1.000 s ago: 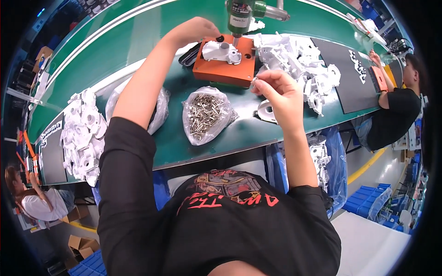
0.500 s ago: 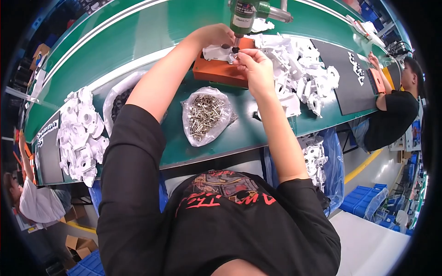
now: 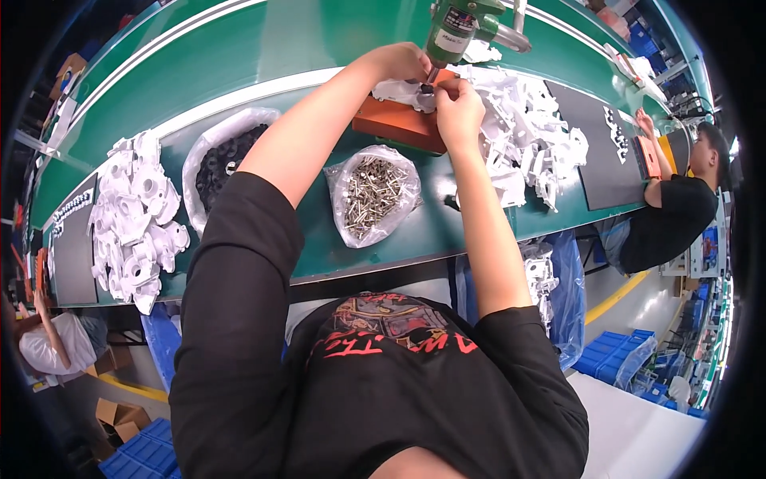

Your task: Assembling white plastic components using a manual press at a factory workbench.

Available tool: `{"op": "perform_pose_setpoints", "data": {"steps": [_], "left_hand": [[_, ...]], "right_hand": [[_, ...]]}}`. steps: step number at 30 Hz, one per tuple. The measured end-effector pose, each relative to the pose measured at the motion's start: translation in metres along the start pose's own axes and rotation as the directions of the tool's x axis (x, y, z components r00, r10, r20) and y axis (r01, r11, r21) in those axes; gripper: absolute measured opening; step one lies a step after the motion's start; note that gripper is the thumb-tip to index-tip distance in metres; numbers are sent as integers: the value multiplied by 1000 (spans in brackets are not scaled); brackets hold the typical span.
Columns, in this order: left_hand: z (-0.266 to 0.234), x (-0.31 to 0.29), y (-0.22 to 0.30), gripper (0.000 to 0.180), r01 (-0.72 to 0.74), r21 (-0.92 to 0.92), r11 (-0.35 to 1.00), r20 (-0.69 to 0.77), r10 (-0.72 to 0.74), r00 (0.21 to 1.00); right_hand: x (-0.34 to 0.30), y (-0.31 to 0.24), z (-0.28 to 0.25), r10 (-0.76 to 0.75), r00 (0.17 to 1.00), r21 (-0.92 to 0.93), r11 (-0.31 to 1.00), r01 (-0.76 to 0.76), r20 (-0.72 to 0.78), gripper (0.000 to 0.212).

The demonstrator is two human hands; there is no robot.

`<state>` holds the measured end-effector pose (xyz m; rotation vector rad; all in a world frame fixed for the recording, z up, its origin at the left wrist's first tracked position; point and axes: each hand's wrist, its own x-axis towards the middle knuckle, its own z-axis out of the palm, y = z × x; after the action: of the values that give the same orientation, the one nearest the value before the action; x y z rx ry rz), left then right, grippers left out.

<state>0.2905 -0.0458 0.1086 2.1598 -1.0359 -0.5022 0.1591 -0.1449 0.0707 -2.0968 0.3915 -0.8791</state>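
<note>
Hands first, seen from your head camera looking down: your left hand (image 3: 399, 62) and your right hand (image 3: 456, 108) meet over an orange block (image 3: 392, 121) on the green workbench (image 3: 263, 48). A white plastic part (image 3: 399, 89) lies on the block, directly under your fingers. Your left fingers curl down onto that part and press on it from the far side. Your right fingers are pinched together right at the tip of a green powered screwdriver (image 3: 453, 30) that hangs down from above; what they pinch is too small to tell. The driver's tip sits between your two hands, touching or almost touching the white part.

Just on the near side of your right fingers, towards your body, lies an open clear bag of metal screws (image 3: 372, 195). To the right of your right hand spreads a heap of white plastic parts (image 3: 527, 136). Well to the left of your left forearm sits a bag of black parts (image 3: 219, 156), and further left another pile of white parts (image 3: 136, 215).

At the far right edge a co-worker in black (image 3: 670, 215) works at a dark mat (image 3: 594, 152).
</note>
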Motion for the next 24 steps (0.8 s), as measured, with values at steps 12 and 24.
{"op": "perform_pose_setpoints", "data": {"steps": [12,24], "left_hand": [[6,6,-9,16,-23,140,990,-32,28,999],[22,0,-14,22,-4,26,1000,-146,8,989]], "right_hand": [[5,4,2,104,994,79,991,-107,38,16],[11,13,5,130,990,144,980,-137,57,18]]}}
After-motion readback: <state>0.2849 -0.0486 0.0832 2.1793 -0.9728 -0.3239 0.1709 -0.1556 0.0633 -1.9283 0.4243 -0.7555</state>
